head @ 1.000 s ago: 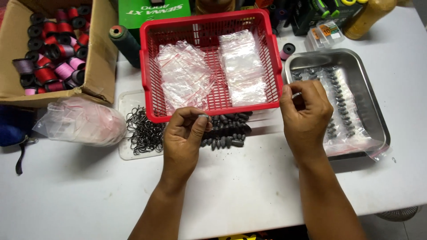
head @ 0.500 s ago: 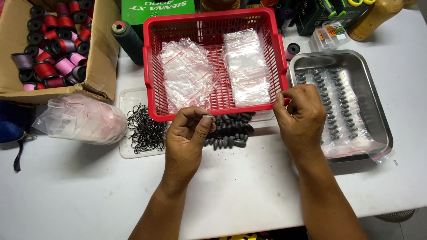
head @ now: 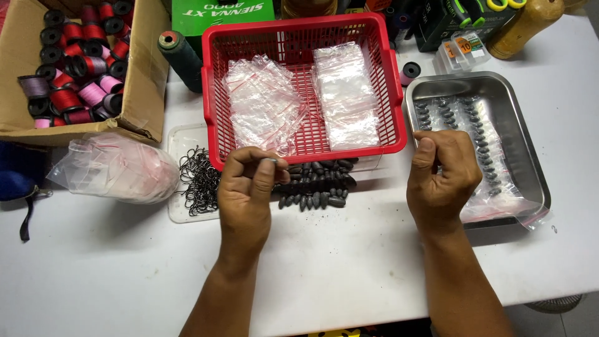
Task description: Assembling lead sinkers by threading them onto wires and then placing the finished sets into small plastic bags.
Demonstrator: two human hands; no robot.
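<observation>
Change, head view: your right hand [head: 442, 176] had drawn away to the right since the earlier frames, when it met the left just below the basket; now it sat well apart from the left, at the near-left corner of the steel tray [head: 535, 167].
Left hand: your left hand [head: 248, 190] had kept its place below the basket's front rim, thumb and forefinger pinched narrow on a small grey piece [head: 272, 161]; what kind of piece it was, you could not tell.
Right hand: curled into a loose fist, thumb up, knuckles toward you; whether it held anything, you could not tell.
Sinkers: a heap of dark oval weights [head: 317, 185] lay on the white table [head: 349, 268] just right of your left hand, between your two hands.
Hooks: a tangle of dark wire hooks [head: 198, 181] sat in a shallow clear tray, just left of your left hand.
Basket: the red basket [head: 211, 118] stood beyond both hands, with two stacks of small clear bags [head: 345, 93] inside.
Steel tray: it held rows of dark weights on clear plastic; your right hand covered part of its left edge.
Far left: a cardboard box of thread spools [head: 68, 81], with a bundle of clear bags [head: 115, 167] in front of it.
Behind the basket: a dark green thread cone [head: 181, 59] and a green box [head: 221, 15].
</observation>
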